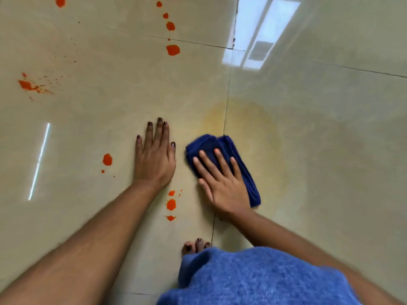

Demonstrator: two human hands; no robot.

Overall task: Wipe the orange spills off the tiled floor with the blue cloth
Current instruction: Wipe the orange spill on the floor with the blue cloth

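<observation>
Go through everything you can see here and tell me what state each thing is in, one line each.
Blue cloth: folded, flat on the floor, pressed under the right hand.
Right hand: open, fingers spread on the cloth.
Left hand: open, palm flat on the bare tile, holding nothing.
Orange spills: unwiped, scattered ahead, left and between the arms.
Tiled floor: glossy, with a faint yellowish smear around the cloth.

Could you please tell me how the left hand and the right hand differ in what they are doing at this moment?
The left hand rests flat on the bare tiled floor, fingers together; the right hand presses on the folded blue cloth, fingers spread. The left hand lies between orange spills; the right hand sits by a faint yellowish smear. Both are palm-down.
</observation>
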